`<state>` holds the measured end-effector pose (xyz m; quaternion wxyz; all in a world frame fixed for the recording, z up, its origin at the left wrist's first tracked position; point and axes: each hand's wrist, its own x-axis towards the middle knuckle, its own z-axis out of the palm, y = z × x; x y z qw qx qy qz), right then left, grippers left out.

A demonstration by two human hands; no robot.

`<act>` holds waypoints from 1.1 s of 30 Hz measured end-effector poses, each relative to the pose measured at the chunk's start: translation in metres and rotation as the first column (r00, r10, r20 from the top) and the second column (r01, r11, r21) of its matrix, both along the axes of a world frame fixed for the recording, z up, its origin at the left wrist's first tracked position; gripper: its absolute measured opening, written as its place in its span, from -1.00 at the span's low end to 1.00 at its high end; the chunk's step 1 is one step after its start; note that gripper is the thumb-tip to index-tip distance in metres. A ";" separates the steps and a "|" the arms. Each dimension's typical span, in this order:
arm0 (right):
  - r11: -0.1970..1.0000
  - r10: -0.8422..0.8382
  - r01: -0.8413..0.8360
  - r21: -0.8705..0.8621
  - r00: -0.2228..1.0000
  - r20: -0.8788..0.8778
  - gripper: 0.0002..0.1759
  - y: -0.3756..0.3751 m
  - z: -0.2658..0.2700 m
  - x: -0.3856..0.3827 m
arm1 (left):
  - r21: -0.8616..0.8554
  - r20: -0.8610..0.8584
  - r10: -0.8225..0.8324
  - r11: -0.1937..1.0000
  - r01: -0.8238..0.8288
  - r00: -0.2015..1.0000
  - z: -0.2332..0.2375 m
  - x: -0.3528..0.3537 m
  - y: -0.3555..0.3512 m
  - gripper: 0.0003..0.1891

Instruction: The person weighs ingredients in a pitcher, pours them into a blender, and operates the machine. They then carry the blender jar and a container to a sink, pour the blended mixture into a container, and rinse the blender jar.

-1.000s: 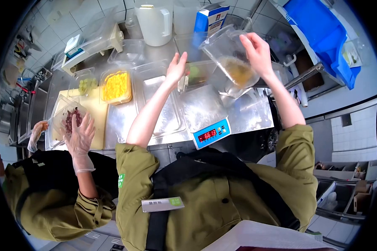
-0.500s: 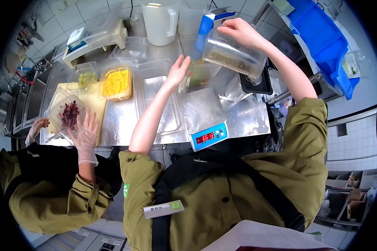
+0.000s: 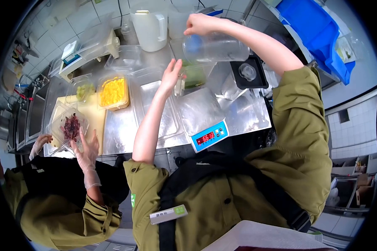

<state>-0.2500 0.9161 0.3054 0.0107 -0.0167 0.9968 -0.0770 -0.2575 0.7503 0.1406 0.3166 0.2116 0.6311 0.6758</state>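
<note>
My right hand [image 3: 199, 24] grips a clear plastic jug [image 3: 218, 48], which lies tilted almost on its side above the table. The jug's left end is close over a clear container with green contents [image 3: 194, 77]. Beside that container's left edge, my left hand [image 3: 171, 75] is raised with its fingers stretched out and holds nothing. In front of the container is a digital scale [image 3: 209, 136] with a blue panel and lit red digits. A clear rectangular tub [image 3: 178, 119] stands just left of the scale.
A co-worker's gloved hand [image 3: 87, 150] is by a container of dark red pieces [image 3: 71, 127] on a cutting board [image 3: 97, 125]. Yellow cubes fill another tub [image 3: 113, 93]. A white pitcher [image 3: 148, 31] stands behind; a black tray [image 3: 259, 79] lies right.
My right hand has swung left with the jug, which is tipped further over and no longer shows its dark contents. The black tray is more exposed. My left hand has barely moved.
</note>
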 end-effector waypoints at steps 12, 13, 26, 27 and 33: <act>0.884 -0.295 0.209 -0.419 0.943 -0.152 -0.67 0.016 -0.008 0.158 | -0.017 0.006 0.059 0.998 -0.059 0.998 -0.009 -0.007 0.017 -0.27; 0.817 -0.351 0.209 -0.538 0.920 -0.174 -0.70 0.015 -0.018 0.180 | -0.008 0.005 0.085 0.996 -0.085 0.996 -0.014 -0.012 0.022 -0.27; 0.633 -0.576 -0.023 -0.774 0.654 -0.490 -0.90 -0.057 -0.202 0.286 | 0.193 0.094 0.329 0.920 -0.341 0.940 0.110 0.017 -0.011 -0.74; 0.638 -0.557 -0.014 -0.770 0.681 -0.475 -0.89 -0.056 -0.208 0.282 | 0.168 0.072 0.371 0.911 -0.378 0.926 0.124 0.027 -0.022 -0.61; 0.735 -0.463 0.040 -0.677 0.759 -0.459 -0.62 -0.039 -0.191 0.277 | 0.324 -0.098 0.541 0.811 -0.487 0.835 0.191 0.104 -0.073 -0.46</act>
